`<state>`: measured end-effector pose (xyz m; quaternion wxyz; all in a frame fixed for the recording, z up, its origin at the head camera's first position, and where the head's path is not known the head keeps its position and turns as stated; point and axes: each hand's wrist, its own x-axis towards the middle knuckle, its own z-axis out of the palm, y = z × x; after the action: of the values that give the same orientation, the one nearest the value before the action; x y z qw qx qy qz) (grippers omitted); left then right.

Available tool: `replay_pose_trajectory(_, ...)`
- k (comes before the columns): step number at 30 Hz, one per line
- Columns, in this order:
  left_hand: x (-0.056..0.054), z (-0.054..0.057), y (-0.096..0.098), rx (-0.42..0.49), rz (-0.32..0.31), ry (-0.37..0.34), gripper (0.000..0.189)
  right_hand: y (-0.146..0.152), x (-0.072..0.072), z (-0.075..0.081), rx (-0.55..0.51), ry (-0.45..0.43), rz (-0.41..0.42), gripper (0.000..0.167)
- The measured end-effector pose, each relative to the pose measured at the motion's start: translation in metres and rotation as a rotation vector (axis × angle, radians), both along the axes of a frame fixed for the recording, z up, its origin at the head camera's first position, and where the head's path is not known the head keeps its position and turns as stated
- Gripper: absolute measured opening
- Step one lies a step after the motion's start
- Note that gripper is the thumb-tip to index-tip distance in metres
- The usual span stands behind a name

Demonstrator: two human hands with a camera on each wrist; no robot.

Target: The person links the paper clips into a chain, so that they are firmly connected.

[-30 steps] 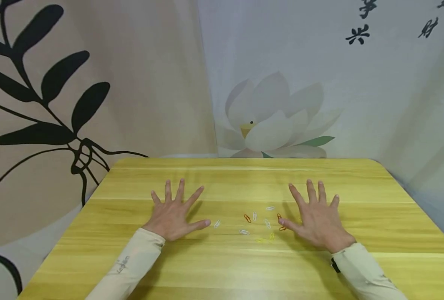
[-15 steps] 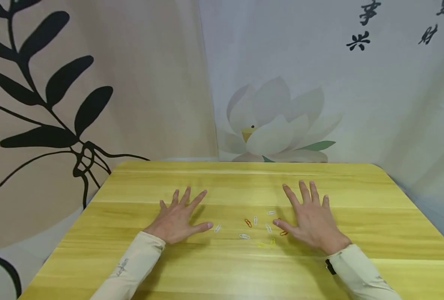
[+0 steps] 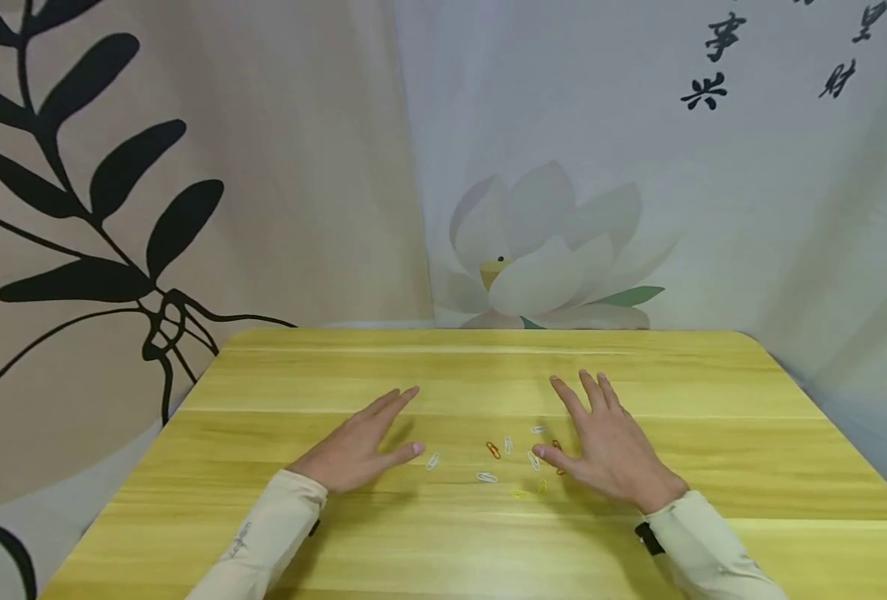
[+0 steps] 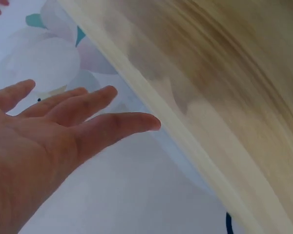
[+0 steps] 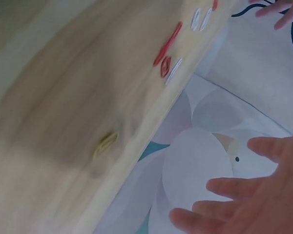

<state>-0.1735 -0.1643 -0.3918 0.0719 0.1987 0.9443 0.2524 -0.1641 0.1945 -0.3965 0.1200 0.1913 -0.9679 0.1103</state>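
Note:
Several small paper clips lie scattered mid-table in the head view: a white paper clip [image 3: 432, 461] at the left, a red paper clip [image 3: 493, 450], another white paper clip [image 3: 487, 477], and a yellow paper clip [image 3: 542, 486] nearer the front. My left hand [image 3: 357, 450] hovers left of them, fingers extended and thumb pointing toward the leftmost white clip. On the other side my right hand [image 3: 612, 454] is held with fingers spread, its thumb overlapping the right part of the group. The right wrist view shows a yellow paper clip [image 5: 106, 145] apart from a red paper clip [image 5: 167, 45]. Neither hand holds anything.
The wooden table [image 3: 443, 550] has a straight far edge with rounded corners. Behind it hangs a cloth backdrop [image 3: 323, 167] printed with dark leaves, a pale lotus and black characters.
Both hands have moved inward, closer to the paper clips. The left hand has turned so its fingers line up one behind another; the right-hand fingers are less spread. The head view has tilted up slightly.

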Motion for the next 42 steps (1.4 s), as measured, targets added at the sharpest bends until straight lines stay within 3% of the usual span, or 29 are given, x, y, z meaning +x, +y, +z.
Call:
replay_pose_trajectory(7, -0.001, 0.003, 0.000, 0.199, -0.032, -0.093, 0.064, -0.004, 0.001, 0.000, -0.142, -0.093, 0.061, 0.088)
replay_pose_trajectory(10, -0.001, 0.004, 0.001, 0.265, -0.017, -0.140, 0.060, -0.005, 0.002, 0.001, -0.211, -0.148, 0.090, 0.088)
replay_pose_trajectory(20, -0.008, 0.002, 0.004, 0.382, 0.004, -0.228, 0.054, -0.011, 0.002, 0.007, -0.392, -0.280, 0.142, 0.085)
replay_pose_trajectory(28, -0.008, 0.000, 0.006, 0.466, 0.030, -0.321, 0.049, -0.013, 0.002, 0.008, -0.467, -0.345, 0.187, 0.081)
replay_pose_trajectory(34, -0.007, 0.000, 0.010, 0.482, 0.062, -0.328, 0.041, -0.015, 0.002, 0.009, -0.524, -0.403, 0.205, 0.076)
replay_pose_trajectory(42, -0.005, -0.004, 0.020, 0.440, 0.163, -0.349, 0.019, -0.022, 0.002, 0.006, -0.580, -0.433, 0.222, 0.066)
